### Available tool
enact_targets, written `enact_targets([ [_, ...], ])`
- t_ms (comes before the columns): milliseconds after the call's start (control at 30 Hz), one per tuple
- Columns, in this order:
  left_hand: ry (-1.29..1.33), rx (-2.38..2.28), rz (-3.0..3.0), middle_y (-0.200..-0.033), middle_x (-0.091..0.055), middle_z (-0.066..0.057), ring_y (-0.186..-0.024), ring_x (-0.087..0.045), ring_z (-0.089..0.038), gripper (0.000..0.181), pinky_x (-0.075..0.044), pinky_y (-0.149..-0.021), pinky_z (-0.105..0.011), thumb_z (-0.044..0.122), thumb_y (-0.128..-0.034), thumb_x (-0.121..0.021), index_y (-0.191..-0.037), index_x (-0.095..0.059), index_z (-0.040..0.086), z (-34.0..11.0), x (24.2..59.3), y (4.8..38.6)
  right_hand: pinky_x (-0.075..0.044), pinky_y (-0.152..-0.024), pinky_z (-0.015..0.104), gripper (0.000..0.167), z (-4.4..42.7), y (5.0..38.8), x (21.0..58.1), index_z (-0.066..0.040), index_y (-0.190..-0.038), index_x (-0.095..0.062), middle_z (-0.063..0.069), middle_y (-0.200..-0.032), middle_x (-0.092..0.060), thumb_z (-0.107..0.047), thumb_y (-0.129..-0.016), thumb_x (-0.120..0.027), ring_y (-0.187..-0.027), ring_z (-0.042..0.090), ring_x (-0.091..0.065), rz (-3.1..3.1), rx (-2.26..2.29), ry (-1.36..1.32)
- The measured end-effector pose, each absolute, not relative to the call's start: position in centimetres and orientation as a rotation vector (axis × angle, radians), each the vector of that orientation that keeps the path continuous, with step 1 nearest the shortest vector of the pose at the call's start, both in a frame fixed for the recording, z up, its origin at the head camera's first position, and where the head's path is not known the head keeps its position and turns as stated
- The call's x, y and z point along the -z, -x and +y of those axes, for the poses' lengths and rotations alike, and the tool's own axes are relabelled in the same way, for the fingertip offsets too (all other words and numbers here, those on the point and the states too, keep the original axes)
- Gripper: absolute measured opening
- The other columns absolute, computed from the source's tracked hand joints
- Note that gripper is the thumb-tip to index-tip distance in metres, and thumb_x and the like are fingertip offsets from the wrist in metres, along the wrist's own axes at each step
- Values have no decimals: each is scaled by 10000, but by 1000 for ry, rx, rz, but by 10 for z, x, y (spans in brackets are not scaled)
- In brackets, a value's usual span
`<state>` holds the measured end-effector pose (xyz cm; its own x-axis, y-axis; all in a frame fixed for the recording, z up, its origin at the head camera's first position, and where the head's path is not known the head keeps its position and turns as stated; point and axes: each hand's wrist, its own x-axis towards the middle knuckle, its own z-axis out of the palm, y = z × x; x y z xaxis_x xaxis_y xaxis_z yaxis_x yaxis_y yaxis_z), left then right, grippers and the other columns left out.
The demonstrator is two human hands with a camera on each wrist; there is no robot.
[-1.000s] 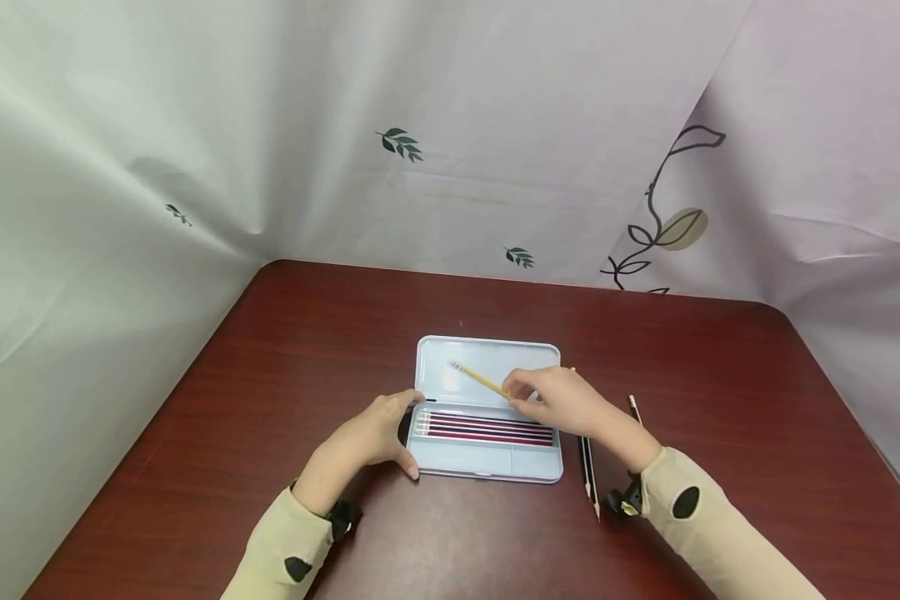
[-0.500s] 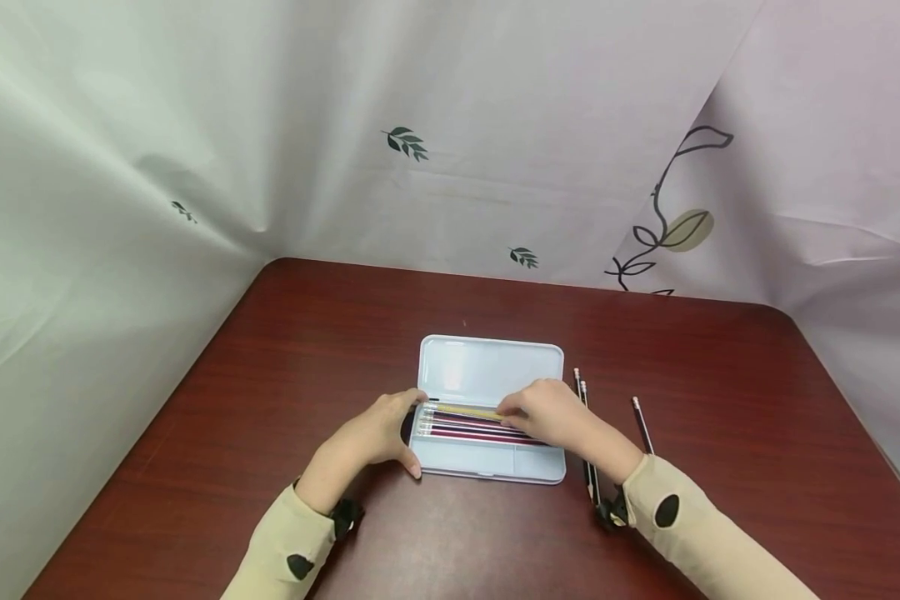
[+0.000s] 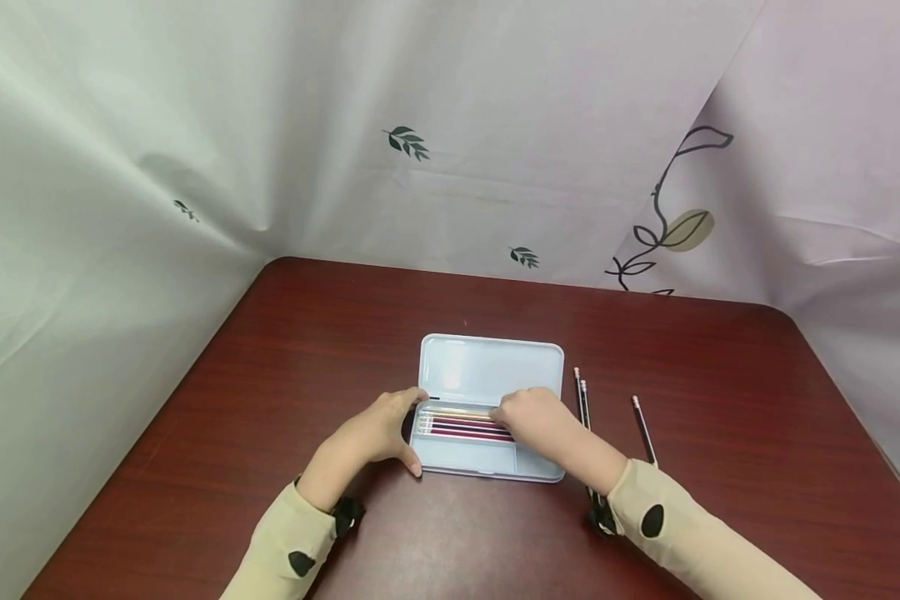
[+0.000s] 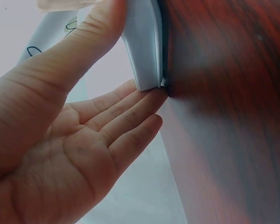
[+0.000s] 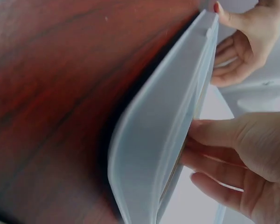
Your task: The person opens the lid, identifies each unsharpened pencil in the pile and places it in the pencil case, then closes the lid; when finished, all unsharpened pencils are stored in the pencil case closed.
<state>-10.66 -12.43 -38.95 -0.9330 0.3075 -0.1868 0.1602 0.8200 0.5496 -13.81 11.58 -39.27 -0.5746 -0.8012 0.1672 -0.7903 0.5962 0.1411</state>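
Observation:
A white pencil case (image 3: 461, 457) lies with its lid (image 3: 487, 367) folded back on the table. My left hand (image 3: 376, 431) holds its left end, thumb at the near corner and index finger at the far one; its other fingertips touch the end wall in the left wrist view. Several red and dark striped pencils (image 3: 465, 429) fill the rear compartment. Behind them lies a yellow pencil (image 3: 457, 411), eraser end to the left. The right hand (image 3: 538, 423) reaches over the case and pinches this pencil toward its right part; its fingertips are partly hidden by the rim in the right wrist view.
To the right of the case lie two black pencils (image 3: 578, 388), partly under the right forearm. A third dark pencil (image 3: 643, 427) lies farther right. The dark red table (image 3: 330, 333) meets a white curtain (image 3: 450, 192) behind it.
The right hand has lowered the yellow pencil from above the lid into the rear compartment, lining it up with the striped pencils. My left hand has stayed on the case.

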Motion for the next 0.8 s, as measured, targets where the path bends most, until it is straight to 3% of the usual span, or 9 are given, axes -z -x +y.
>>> enact_targets([
  [433,-370,-811,2733,-1160,-588,-128,-1068,-540,-249,899,-431,-943,-409,165,-419,-941,-1198,-521,10,-123,389,106,-382,-409,272,143,120,133,389,-186,-648,-672,-59,-534,-506,-142,-779,-709,-464,95,-504,-2557,-36,-1258],
  [600,-364,-816,2736,-1160,-587,-122,-1070,-536,-253,903,-427,-946,-412,173,-415,-942,-1198,-523,13,-124,389,106,-472,-519,291,21,125,132,388,-193,-779,-737,-81,-674,-635,-180,-773,-721,-610,86,-604,-2687,-199,-1268],
  [800,-374,-821,2741,-1160,-591,-122,-1071,-546,-244,910,-432,-943,-412,183,-408,-943,-1196,-523,2,-125,389,107,-502,-608,285,107,133,133,384,-195,-884,-751,-90,-806,-701,-239,-791,-722,-736,69,-643,-2818,-392,-1199],
])
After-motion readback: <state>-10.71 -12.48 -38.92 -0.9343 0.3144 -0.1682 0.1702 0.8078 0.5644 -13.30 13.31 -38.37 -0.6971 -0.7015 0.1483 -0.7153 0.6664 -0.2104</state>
